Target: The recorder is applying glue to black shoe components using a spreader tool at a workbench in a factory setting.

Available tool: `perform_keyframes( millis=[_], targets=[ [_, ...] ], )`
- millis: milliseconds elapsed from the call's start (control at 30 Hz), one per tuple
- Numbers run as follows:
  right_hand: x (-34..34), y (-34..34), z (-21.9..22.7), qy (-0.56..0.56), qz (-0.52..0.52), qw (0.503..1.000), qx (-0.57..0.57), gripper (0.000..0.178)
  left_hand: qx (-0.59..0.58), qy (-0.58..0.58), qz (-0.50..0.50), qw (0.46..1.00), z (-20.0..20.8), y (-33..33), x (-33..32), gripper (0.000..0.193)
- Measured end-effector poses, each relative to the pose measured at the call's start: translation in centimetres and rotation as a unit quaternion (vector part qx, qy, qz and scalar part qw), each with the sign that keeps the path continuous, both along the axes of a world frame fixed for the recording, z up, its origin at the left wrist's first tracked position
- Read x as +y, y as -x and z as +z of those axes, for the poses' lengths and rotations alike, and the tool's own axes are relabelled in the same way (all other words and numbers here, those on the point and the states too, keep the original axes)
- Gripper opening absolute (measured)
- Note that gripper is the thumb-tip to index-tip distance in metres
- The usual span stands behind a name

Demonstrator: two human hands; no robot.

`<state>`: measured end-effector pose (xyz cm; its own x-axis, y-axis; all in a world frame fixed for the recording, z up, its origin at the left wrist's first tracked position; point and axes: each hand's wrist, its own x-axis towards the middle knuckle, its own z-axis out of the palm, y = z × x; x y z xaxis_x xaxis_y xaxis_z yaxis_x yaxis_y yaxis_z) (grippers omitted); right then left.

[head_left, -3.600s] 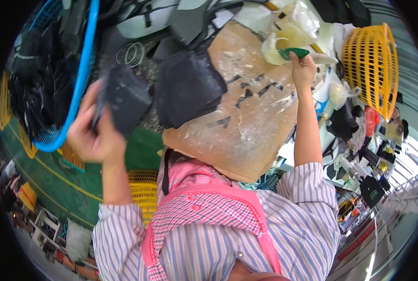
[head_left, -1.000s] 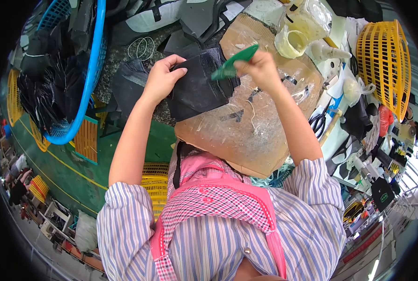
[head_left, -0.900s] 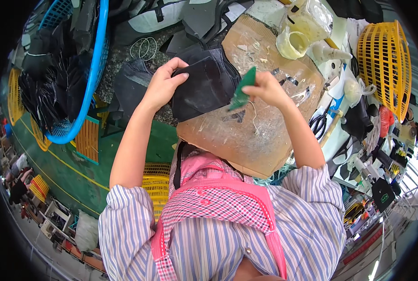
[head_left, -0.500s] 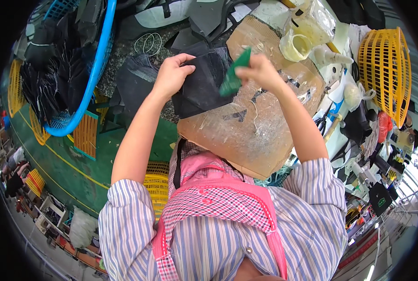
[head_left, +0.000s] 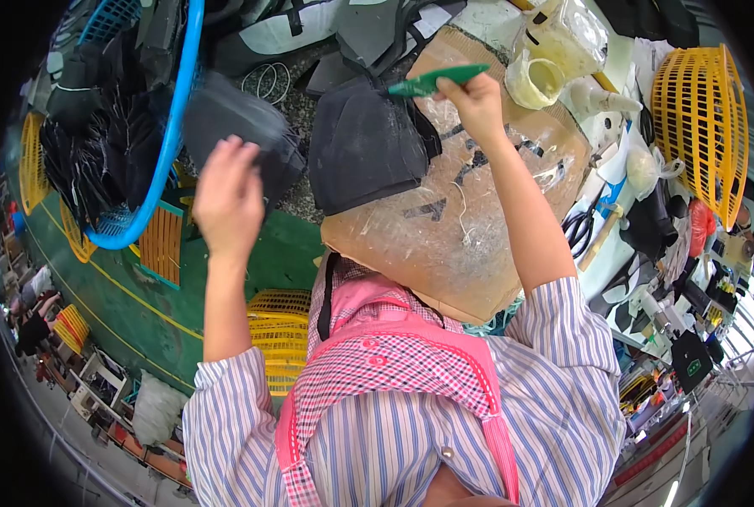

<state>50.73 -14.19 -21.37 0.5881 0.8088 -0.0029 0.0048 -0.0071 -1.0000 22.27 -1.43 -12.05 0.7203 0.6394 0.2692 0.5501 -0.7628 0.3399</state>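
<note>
My right hand (head_left: 478,106) pinches a flat green scraper (head_left: 436,81), tilted so that its narrow edge shows. The scraper's left end is by the top edge of a stacked pair or more of black sheet pieces (head_left: 364,148), which lie partly on the brown cardboard (head_left: 470,237). Smeared by motion, my left hand (head_left: 229,198) is at the lower edge of another black sheet (head_left: 233,114) to the left. That sheet is blurred too and overlaps a pile of similar black pieces (head_left: 284,165). Whether my left fingers grip it cannot be made out.
At the left stands a blue basket (head_left: 170,144) with bundled black pieces. A cloudy plastic container (head_left: 533,80) with dried glue is beyond the cardboard. Scissors (head_left: 579,232), a wooden-handled tool (head_left: 603,237) and a yellow basket (head_left: 702,127) are at right. A white cord (head_left: 267,82) lies at the back.
My left hand has left the middle stack and moved left to the other black pieces. My right hand has lifted the scraper up toward the stack's top edge and turned it flatter.
</note>
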Motion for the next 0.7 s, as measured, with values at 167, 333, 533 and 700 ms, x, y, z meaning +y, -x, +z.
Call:
perform_keyframes(
  millis=[167, 333, 533, 700],
  targets=[
    [-6.5, 0.4, 1.7, 0.168, 0.160, 0.967, 0.104, 0.007, -0.050, 0.129, -0.144, 0.980, -2.2, -4.3, -5.4, 0.036],
    [-6.3, -2.1, 3.9, 0.003, -0.110, 0.994, 0.009, 0.006, 0.029, 0.083, -0.224, 0.971, -4.4, -6.7, -5.9, 0.032],
    [-8.1, -8.1, 3.1, 0.130, -0.291, 0.897, -0.308, 0.011, -0.062, 0.159, -0.121, 0.978, -5.2, -7.6, -4.8, 0.014],
    [-8.8, -8.3, 5.3, 0.013, -0.347, 0.933, -0.099, 0.012, -0.222, 0.348, 0.189, 0.891, -6.7, -6.2, -0.5, 0.019]
  ],
)
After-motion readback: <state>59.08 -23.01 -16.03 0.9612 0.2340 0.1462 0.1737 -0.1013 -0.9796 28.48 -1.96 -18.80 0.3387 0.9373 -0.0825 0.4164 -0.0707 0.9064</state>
